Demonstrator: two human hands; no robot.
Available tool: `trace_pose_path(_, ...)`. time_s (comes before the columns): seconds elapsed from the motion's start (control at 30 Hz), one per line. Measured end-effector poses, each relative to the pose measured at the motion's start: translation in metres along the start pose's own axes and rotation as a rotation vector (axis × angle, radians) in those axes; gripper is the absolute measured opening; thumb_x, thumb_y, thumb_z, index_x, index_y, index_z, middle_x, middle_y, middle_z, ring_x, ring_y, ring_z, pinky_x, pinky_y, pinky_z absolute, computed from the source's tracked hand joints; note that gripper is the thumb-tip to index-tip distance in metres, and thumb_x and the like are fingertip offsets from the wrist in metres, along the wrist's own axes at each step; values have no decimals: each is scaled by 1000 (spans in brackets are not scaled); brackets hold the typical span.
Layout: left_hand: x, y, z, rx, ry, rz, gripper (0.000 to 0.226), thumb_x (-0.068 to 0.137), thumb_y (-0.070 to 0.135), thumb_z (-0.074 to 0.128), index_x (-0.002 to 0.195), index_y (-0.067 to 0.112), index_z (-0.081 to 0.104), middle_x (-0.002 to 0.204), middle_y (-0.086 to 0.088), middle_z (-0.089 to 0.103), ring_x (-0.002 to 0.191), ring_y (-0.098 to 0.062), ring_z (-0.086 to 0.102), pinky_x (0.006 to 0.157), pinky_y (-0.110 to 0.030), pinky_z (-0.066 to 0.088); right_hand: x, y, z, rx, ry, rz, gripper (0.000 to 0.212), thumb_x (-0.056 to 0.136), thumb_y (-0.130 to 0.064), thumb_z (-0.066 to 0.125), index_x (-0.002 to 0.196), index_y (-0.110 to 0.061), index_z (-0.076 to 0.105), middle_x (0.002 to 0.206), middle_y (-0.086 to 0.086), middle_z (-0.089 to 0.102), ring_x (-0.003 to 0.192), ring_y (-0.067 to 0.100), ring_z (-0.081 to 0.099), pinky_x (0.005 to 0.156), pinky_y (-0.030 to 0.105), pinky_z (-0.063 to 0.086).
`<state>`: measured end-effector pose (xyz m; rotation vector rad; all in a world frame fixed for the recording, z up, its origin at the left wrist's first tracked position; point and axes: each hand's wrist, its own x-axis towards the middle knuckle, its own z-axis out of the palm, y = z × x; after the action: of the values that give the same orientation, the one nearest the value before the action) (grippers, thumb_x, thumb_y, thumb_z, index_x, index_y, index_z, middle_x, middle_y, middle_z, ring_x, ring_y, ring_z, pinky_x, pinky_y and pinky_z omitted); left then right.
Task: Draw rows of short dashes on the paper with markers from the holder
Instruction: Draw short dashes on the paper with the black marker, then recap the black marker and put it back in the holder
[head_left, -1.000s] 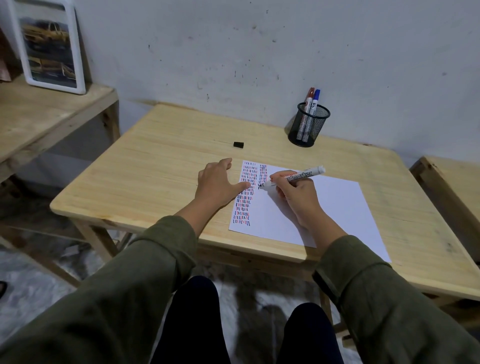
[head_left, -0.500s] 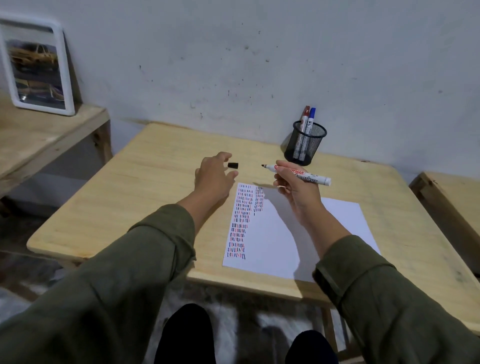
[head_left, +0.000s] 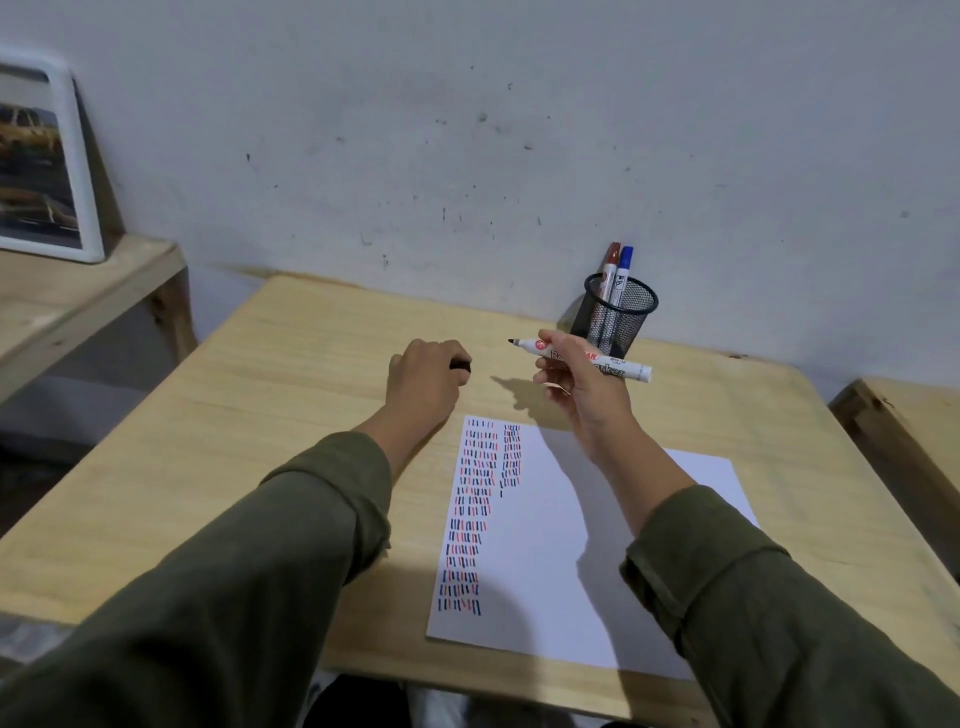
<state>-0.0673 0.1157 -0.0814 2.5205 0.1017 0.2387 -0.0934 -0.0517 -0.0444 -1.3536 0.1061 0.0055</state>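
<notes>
Sleeves: dark green, one on each forearm, reaching in from the near edge of the frame over the table (head_left: 260, 415).
Paper (head_left: 561, 561): white sheet lying flat on the wooden table, nearest the person; the right forearm passes above its right half and throws a shadow on it.
Dashes (head_left: 470, 514): a full column of short rows in black, red and blue down the left edge of the paper, with a shorter second column just beside it at the top.
Left hand (head_left: 423, 384): past the top left corner of the paper, low on the table, fingers curled down over a small black cap (head_left: 461, 366); only the cap's end shows at the fingertips, so it appears pinched, though whether it is lifted off the wood I cannot tell.
Right hand (head_left: 584, 389): raised above the table beyond the top edge of the paper, clasped around the marker (head_left: 582, 356), well clear of the sheet.
Marker: white barrel with printed lettering, uncapped, held roughly level; its black tip points left toward the left hand, with a gap between tip and cap, and its rear end sticks out past the right side of the hand.
Holder (head_left: 618, 325): black mesh cup on the far side of the table near the wall, just behind the right hand.
Markers in holder: a red-capped marker (head_left: 613, 257) and a blue-capped marker (head_left: 626, 259), both standing caps up.
Picture frame (head_left: 47, 156): white, leaning against the wall on a side table at far left.
</notes>
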Motion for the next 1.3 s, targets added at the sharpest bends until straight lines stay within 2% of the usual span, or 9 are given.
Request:
trace_pose_path(0.03,0,4,-2,-135,17,-12,17,88,17,59,102,21,68,100,-2,71,98,-22,61,88,-28,48,0,-2,0,0,6,-3,7,86,-21,63,88,-17,70,73,2,63,56,8,56,56,19,41)
trace_pose_path(0.1,-2,16,-9,-416,38,-22,16,87,11,61,101,15,69,98,-2,69,85,-16,62,67,-3,46,0,-7,0,-13,-2,-25,8,87,-21,62,87,-19,69,75,1,65,56,8,56,54,18,42)
trace_pose_path(0.17,-4,28,-17,-553,48,-1,17,87,7,61,101,11,69,97,-5,67,80,-11,59,56,4,40,-2,-15,-2,-23,-12,-47,7,89,-21,60,86,-21,67,77,1,66,56,8,57,55,18,43)
trace_pose_path(0.37,-11,53,-38,-642,22,68,18,82,12,67,100,14,67,90,2,67,74,0,61,60,5,40,-12,-37,-11,-50,-14,-101,4,87,-18,60,85,-17,63,74,6,62,57,12,57,56,21,41)
trace_pose_path(0.83,-42,94,-64,-585,5,254,12,81,12,69,92,16,72,86,5,70,79,-5,63,71,-2,43,-49,-73,-26,-35,-51,-175,7,88,-13,60,81,-12,61,73,10,58,55,14,52,58,23,40)
trace_pose_path(0.97,-46,100,-72,-546,-75,282,12,83,12,67,93,17,71,79,8,68,73,1,60,62,3,39,-53,-83,-31,-96,-116,-184,5,86,-11,60,81,-11,60,71,9,55,56,13,52,60,25,39)
trace_pose_path(1.07,-49,103,-79,-550,-149,297,12,85,12,63,93,19,70,72,11,66,60,11,57,59,-1,38,-55,-90,-36,-80,-161,-172,5,87,-11,59,82,-10,61,71,7,55,56,12,54,60,23,43)
trace_pose_path(1.17,-54,110,-84,-516,-138,327,12,84,11,65,92,19,69,77,7,68,68,3,60,65,-7,41,-58,-97,-39,-52,-195,-160,10,89,-10,56,79,-9,60,70,8,56,53,12,53,57,20,45)
trace_pose_path(1.3,-64,116,-87,-420,-51,376,14,83,9,66,95,14,71,89,0,72,79,-9,63,63,2,40,-63,-96,-40,31,-207,-162,11,90,-8,54,79,-7,57,68,5,59,54,13,52,55,19,46)
